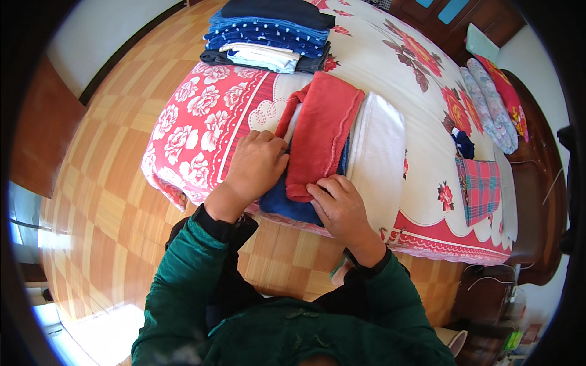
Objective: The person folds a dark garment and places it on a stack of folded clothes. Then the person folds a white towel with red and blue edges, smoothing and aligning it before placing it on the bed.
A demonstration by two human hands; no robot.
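A folded red fleece cloth (320, 132) lies lengthwise on top of a dark blue cloth (288, 203) near the bed's front edge. At its lower right corner, the thumb and fingers of my right hand (341, 206) pinch the red fabric. My left hand (258, 160) is at the red cloth's left side, fingers curled against the edge; whether they grip fabric is hidden. A narrow red strip runs up from that hand, with a bit of white beneath it. Just to the right lies a folded white cloth (380, 137), partly beside the blue one.
A stack of folded clothes (270, 34) stands at the bed's far left. The flowered bedspread (425, 169) covers the bed. Toward the right are a folded plaid cloth (479, 187), a small dark blue bundle (463, 142) and rolled floral bedding (492, 107) by the wooden headboard (535, 183).
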